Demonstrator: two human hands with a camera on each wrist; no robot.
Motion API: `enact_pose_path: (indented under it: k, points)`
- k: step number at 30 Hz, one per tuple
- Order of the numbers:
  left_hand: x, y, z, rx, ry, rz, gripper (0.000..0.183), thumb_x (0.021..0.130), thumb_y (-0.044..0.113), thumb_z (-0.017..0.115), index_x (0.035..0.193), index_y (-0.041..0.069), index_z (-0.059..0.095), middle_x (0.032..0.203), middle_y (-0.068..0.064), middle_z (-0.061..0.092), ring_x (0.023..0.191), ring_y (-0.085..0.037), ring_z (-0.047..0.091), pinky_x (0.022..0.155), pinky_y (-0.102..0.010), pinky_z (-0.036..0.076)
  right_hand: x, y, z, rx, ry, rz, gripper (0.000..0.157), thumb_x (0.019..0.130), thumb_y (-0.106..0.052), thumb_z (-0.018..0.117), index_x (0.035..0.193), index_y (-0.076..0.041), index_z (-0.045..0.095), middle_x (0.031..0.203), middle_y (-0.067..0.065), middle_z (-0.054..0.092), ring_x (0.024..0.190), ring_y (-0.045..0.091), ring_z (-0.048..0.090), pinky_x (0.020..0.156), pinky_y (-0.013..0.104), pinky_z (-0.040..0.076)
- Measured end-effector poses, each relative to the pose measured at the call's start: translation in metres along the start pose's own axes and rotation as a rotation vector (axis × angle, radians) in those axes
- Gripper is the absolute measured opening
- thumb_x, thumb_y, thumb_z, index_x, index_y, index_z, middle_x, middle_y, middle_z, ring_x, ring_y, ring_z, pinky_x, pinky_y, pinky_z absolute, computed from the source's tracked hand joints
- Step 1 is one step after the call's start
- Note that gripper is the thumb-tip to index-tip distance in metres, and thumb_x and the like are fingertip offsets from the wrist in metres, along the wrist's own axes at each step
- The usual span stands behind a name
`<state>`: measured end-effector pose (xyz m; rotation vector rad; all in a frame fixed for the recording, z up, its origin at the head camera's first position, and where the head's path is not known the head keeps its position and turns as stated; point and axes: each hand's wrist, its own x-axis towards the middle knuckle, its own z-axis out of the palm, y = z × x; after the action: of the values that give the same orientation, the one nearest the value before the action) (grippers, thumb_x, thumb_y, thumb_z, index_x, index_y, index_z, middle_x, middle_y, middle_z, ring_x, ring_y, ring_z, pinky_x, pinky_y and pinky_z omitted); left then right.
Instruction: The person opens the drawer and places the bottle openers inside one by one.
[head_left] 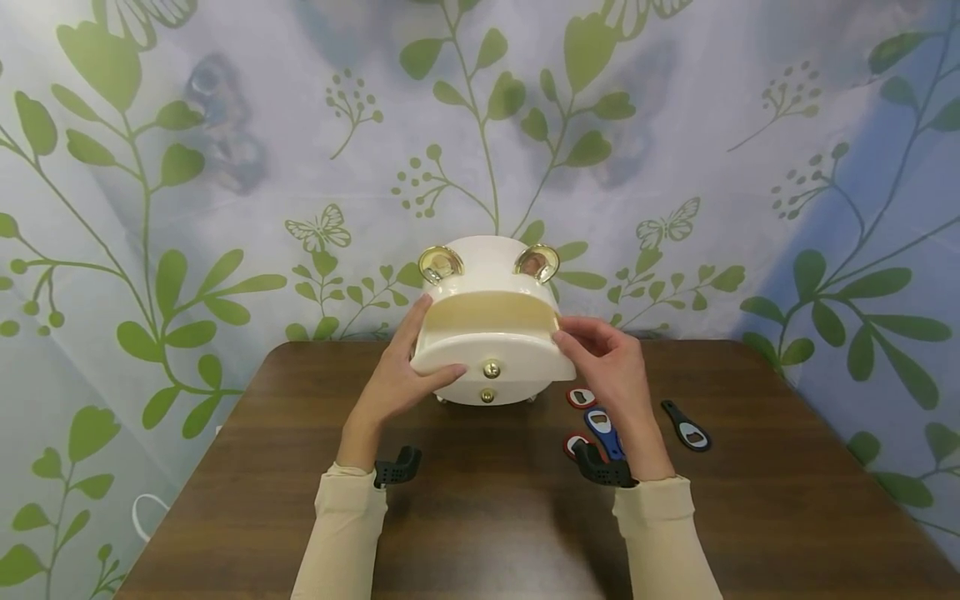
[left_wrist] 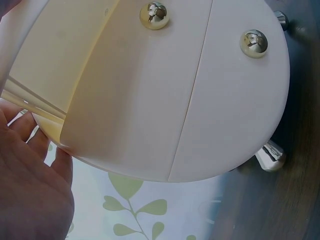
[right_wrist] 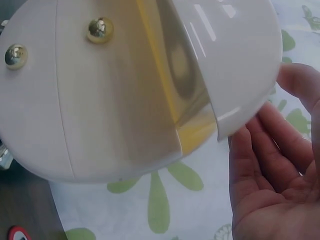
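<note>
A white rounded storage box [head_left: 486, 262] with gold ears stands upright at the back of the table. Its upper compartment gapes, showing a cream inside, above a front panel [left_wrist: 135, 85] with a gold knob [head_left: 491, 369]; a second knob [head_left: 487, 396] sits lower. My left hand [head_left: 393, 379] spreads along the box's left side, fingertips near the opening's rim and thumb lying across the front. On the right side, my right hand [head_left: 611, 367] holds the opening's edge between thumb and fingers. Those fingers [right_wrist: 250, 150] touch beneath the cover's lip in the right wrist view.
Right of the box lie several bottle openers: a blue one [head_left: 600, 419], red ones [head_left: 580, 397] and, farther right, a black one [head_left: 686, 427]. A leaf-patterned cloth [head_left: 315, 167] hangs behind the brown table [head_left: 487, 517]. A white loop of cord [head_left: 138, 512] shows at the left edge.
</note>
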<state>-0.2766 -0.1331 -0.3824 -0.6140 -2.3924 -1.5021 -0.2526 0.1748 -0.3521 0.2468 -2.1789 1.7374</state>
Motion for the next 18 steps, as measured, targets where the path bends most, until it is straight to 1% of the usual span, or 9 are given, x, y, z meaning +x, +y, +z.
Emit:
enact_pose_path:
  k: [4, 8, 11, 15, 18]
  points:
    - [0.000, 0.000, 0.000, 0.002, -0.004, -0.004, 0.109, 0.082, 0.044, 0.087, 0.165, 0.041, 0.017, 0.172, 0.014, 0.013, 0.158, -0.015, 0.015, 0.123, -0.057, 0.025, 0.000, 0.002, -0.007, -0.021, 0.019, 0.001, 0.043, 0.091, -0.039, 0.079, 0.122, -0.011, 0.075, 0.120, 0.006, 0.074, 0.106, 0.009, 0.070, 0.086, 0.018, 0.056]
    - [0.000, -0.001, 0.000, 0.000, -0.002, -0.002, 0.109, 0.081, 0.044, 0.087, 0.164, 0.042, 0.017, 0.172, 0.014, 0.013, 0.158, -0.014, 0.015, 0.123, -0.056, 0.026, 0.000, 0.005, -0.015, -0.051, 0.051, 0.009, 0.044, 0.092, -0.042, 0.079, 0.124, -0.013, 0.075, 0.122, 0.005, 0.074, 0.107, 0.006, 0.069, 0.088, 0.016, 0.054]
    - [0.000, -0.001, 0.000, -0.004, 0.000, 0.002, 0.109, 0.082, 0.043, 0.088, 0.164, 0.042, 0.017, 0.172, 0.014, 0.013, 0.157, -0.014, 0.016, 0.122, -0.056, 0.026, 0.000, 0.007, -0.021, -0.061, 0.072, 0.019, 0.044, 0.092, -0.043, 0.078, 0.124, -0.014, 0.075, 0.121, 0.002, 0.075, 0.107, 0.007, 0.068, 0.089, 0.016, 0.054]
    - [0.000, -0.002, 0.001, -0.004, 0.000, -0.002, 0.109, 0.081, 0.043, 0.088, 0.164, 0.043, 0.017, 0.171, 0.016, 0.013, 0.157, -0.013, 0.017, 0.122, -0.054, 0.027, 0.000, 0.008, -0.026, -0.042, 0.095, 0.042, 0.046, 0.091, -0.042, 0.079, 0.125, -0.011, 0.074, 0.118, -0.001, 0.075, 0.107, 0.010, 0.068, 0.089, 0.016, 0.054]
    - [0.000, -0.002, 0.000, 0.000, 0.001, -0.003, 0.109, 0.081, 0.043, 0.088, 0.164, 0.043, 0.017, 0.172, 0.014, 0.013, 0.157, -0.013, 0.017, 0.122, -0.055, 0.027, 0.001, 0.010, -0.028, -0.039, 0.110, 0.057, 0.046, 0.091, -0.042, 0.079, 0.124, -0.011, 0.074, 0.114, -0.003, 0.075, 0.106, 0.010, 0.068, 0.089, 0.016, 0.053]
